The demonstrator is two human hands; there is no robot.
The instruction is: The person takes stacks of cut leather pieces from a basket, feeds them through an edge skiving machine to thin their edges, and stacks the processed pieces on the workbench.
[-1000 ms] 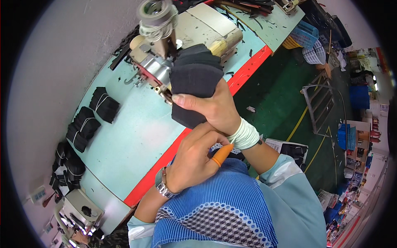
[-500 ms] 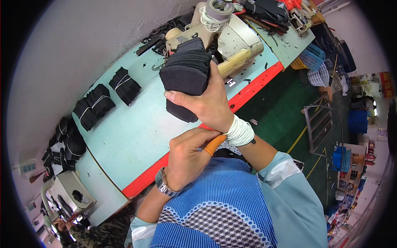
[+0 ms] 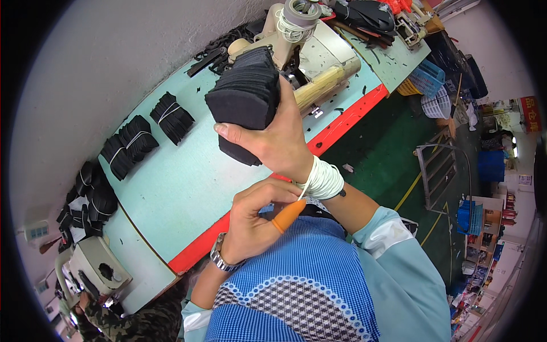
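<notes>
A thick stack of black fabric pieces is gripped in my right hand, raised over the table, thumb across its near side. Many white elastic bands circle my right wrist. At those bands, my left hand pinches one strand and draws it slightly away from the wrist. An orange finger cot covers my left thumb, and a metal watch sits on that wrist. To the left on the table lie banded black bundles, one apart and others side by side.
The pale blue table has a red front edge. A sewing machine stands beyond the stack, with a roll of white cord on it. Another machine is at lower left, beside a person in camouflage. Baskets stand at far right.
My right hand and the stack have shifted slightly left. My left thumb has swung outward, and a white strand now shows stretched from the wrist bands to my left fingers.
</notes>
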